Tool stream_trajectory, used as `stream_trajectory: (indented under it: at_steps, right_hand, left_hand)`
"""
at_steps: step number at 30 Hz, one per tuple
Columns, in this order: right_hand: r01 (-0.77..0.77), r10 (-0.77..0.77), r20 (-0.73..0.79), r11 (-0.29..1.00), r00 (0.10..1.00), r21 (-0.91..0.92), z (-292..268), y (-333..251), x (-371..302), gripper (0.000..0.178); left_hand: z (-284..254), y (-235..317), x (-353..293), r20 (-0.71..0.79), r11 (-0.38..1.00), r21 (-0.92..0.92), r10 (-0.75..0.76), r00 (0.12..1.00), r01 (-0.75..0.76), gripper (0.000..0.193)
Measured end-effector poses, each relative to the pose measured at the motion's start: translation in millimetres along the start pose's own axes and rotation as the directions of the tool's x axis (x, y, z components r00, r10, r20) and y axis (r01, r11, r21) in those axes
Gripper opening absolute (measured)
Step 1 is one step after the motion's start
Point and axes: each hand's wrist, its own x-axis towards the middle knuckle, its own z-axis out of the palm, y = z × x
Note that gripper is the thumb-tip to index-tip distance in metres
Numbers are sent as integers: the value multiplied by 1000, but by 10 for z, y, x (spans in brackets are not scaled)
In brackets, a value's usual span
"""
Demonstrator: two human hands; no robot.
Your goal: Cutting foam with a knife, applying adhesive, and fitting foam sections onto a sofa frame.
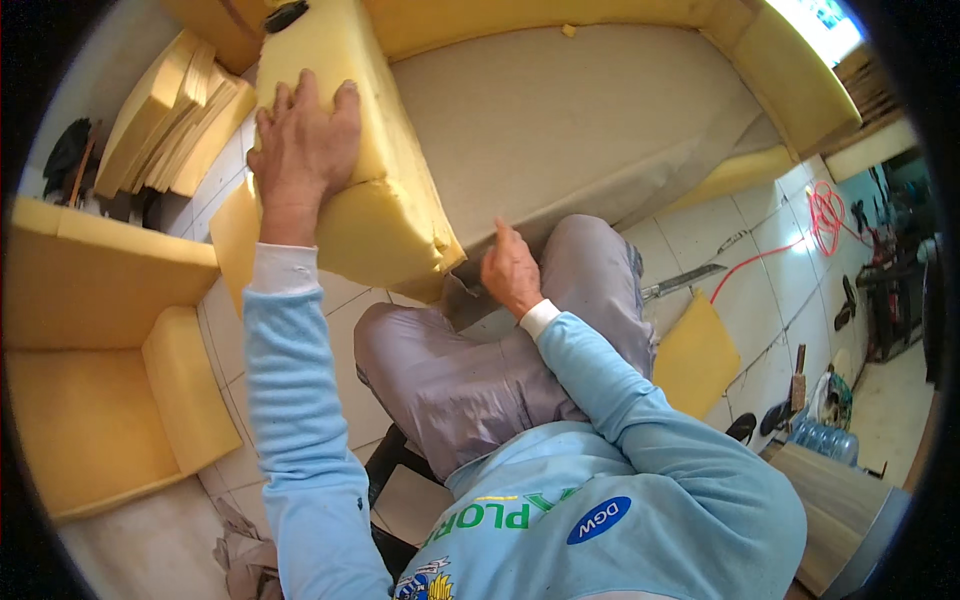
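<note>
My left hand (306, 145) lies open, fingers spread, on the top of a yellow foam-covered armrest (385, 215). The armrest belongs to a sofa frame whose seat is covered by grey-beige fabric (560, 110). At the front edge of that seat, beside the armrest's lower corner, is my right hand (512, 268). One of its fingers stretches out toward the fabric; the others are partly hidden, and no tool shows in it. The foam's corner looks ragged near this hand. A small black object (287, 15) rests at the armrest's far end.
Another foam-covered seat (90, 400) stands at left, below stacked foam pieces (175, 120). On the tiled floor at right lie a long blade-like tool (685, 282), a foam sheet (697, 358) and a red hose (825, 215). A clear blue bottle (825, 440) lies farther right.
</note>
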Motion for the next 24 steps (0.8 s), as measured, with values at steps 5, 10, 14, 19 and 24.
stream_trajectory:
  at_steps: [5,10,14,19,24]
  right_hand:
    - [217,-225,145,974,963,67,-292,-130,97,21]
    - [125,86,-682,959,726,253,-1560,568,-51,19]
    - [-51,421,-563,829,711,556,-1594,835,-103,21]
    - [227,68,-438,778,896,586,-537,-315,325,55]
    - [-7,-171,141,612,975,791,92,-683,610,69]
  left_hand:
    - [108,-321,169,11,999,-19,45,999,-45,75]
    - [64,-102,103,16,998,-21,56,998,-56,76]
    - [-9,22,46,19,998,69,-11,1000,9,76]
    - [-16,-84,38,23,996,88,-23,999,21,75]
    - [25,-55,105,24,998,58,12,1000,-14,74]
